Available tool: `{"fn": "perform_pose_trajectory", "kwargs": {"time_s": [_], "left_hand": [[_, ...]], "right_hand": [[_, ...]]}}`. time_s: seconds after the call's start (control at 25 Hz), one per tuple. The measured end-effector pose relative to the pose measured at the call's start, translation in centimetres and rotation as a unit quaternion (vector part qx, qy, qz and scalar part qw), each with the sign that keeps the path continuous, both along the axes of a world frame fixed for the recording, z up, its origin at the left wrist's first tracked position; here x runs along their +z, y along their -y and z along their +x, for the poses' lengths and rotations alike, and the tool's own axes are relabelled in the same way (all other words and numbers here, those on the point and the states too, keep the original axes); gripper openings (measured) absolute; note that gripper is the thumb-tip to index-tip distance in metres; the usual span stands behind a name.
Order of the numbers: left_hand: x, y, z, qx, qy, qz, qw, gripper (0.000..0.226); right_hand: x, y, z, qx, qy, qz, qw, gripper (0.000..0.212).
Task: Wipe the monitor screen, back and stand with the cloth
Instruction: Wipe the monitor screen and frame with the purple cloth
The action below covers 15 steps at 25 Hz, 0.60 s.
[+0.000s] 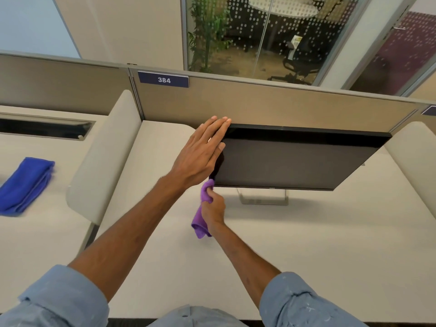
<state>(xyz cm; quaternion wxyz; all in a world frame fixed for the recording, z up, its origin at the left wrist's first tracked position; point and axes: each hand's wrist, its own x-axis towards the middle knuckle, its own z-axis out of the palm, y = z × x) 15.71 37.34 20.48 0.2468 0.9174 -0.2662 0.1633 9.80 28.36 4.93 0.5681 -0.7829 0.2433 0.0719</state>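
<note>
Left hand (200, 152) is flat, fingers straight and together, laid along the left edge of the monitor (295, 161), with the fingertips at its far left corner. Right hand (213, 208) is curled round the purple cloth (200, 226); the bunched end sits at the monitor's near left corner and the loose end hangs toward the table (306, 251). I read the screen as dark. The stand (263, 198) shows below the near edge. A folded blue cloth (26, 185) lies on the neighbouring table (47, 232) to the left. A partition (259, 102) labelled 384 runs along the far side.
</note>
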Motion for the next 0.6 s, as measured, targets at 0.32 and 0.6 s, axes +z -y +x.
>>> {"fn": "perform_pose_trajectory", "kwargs": {"time_s": [0.32,0.6], "left_hand": [[-0.4,-0.9,0.7,-0.023,0.017,0.005,1.000,0.058],[-1.4,0.1,0.3,-0.014,-0.002,-0.036,0.999,0.060]], "right_hand": [[-1.2,2.4,-3.3,-0.241,0.013,0.133,0.961,0.037],[0.7,1.8,1.2,-0.219,-0.008,0.106,0.970,0.050]]}}
